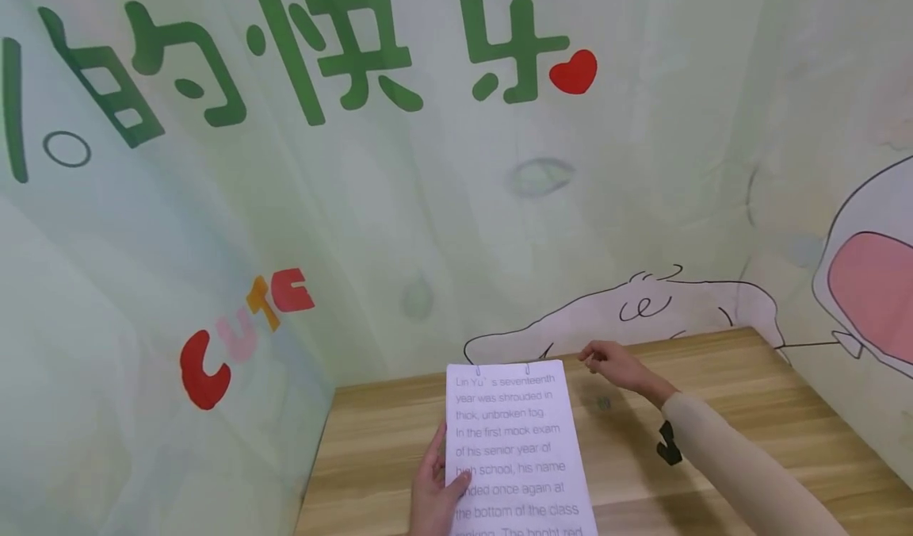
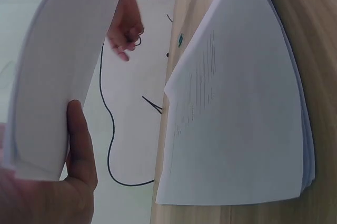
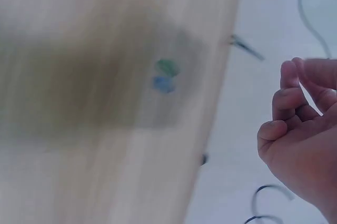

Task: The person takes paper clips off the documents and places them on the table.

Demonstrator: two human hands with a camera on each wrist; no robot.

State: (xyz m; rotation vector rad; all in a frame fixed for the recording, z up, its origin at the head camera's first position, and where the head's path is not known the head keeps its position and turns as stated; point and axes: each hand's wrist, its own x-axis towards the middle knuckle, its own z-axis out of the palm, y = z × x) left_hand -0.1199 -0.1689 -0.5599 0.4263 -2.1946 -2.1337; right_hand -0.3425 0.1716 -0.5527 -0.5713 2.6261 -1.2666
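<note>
1. Left hand (image 1: 433, 488): one; pinching a stack of paper at its left edge, thumb laid over the front page, fingers at the edge and behind.
2. Right hand (image 1: 616, 365): one; raised beyond the upper right corner of the paper, apart from it, fingers loosely bent, fingertips close together; nothing seen in them.
3. Stack of paper (image 1: 509, 441): held up over the counter in front of the person, large English print facing the head camera; lower edge outside that view. The left wrist view shows the sheets parted into two leaves with a gap between; whether the stack touches the counter, cannot tell.
4. Rings (image 1: 478, 370): two, thin, through the top edge of the paper.
5. Handling note, by judgement: a steady left grip keeps the page flat and readable; the thumb tip covers the start of a line and would sit better in the margin. Any sheet is best moved singly, by its free edge, without strain on the rings.
6. Sleeve (image 1: 742, 457): pale, on the right arm; black piece (image 1: 668, 445) at the wrist.
7. Counter (image 1: 385, 441): wood grain, beneath both hands; a green spot (image 3: 167, 67) and a blue spot (image 3: 163, 84) side by side, blurred.
8. Curtain (image 1: 357, 203): pale green, printed, behind the counter; red heart (image 1: 574, 72) beside green characters (image 1: 524, 44).
</note>
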